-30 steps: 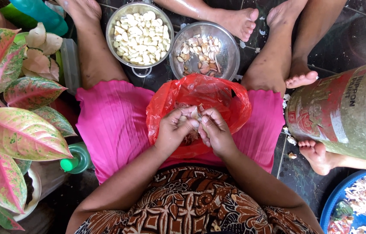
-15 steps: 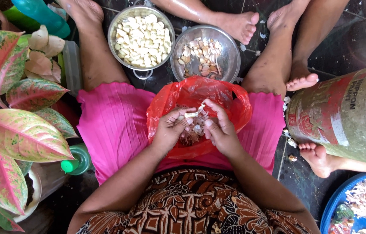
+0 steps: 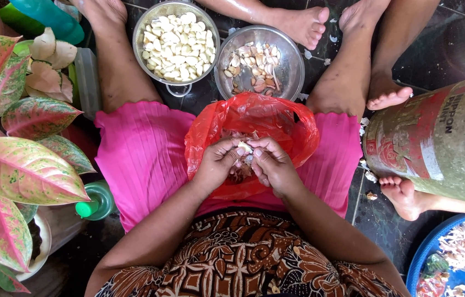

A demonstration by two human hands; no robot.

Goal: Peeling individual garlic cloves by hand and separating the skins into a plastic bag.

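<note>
Both hands are meeting over the person's lap, the left hand (image 3: 218, 165) and the right hand (image 3: 273, 165) pinching a single garlic clove (image 3: 245, 147) between thumbs and fingertips, fingers curled narrowly around it. The clove is sitting just above the open mouth of a red plastic bag (image 3: 254, 118) that is lying on the pink skirt (image 3: 144, 159), with papery skins gathering inside the bag. A clove like this is probably light and firm, with a dry, brittle skin that flakes off, so it looks best gripped at its two ends with the fingertips while a thumbnail works the skin; once bare it may turn a little slippery.

Beyond the knees, on the dark tiled floor (image 3: 441, 49), a metal colander (image 3: 176, 41) is holding pale peeled cloves, and just beside it a steel bowl (image 3: 260, 60) is holding unpeeled ones and scraps. A leafy pink-and-green plant (image 3: 29, 165) is crowding the left side, a large worn can (image 3: 436, 143) is standing at the right, and other people's bare feet (image 3: 389, 96) are resting near it.
</note>
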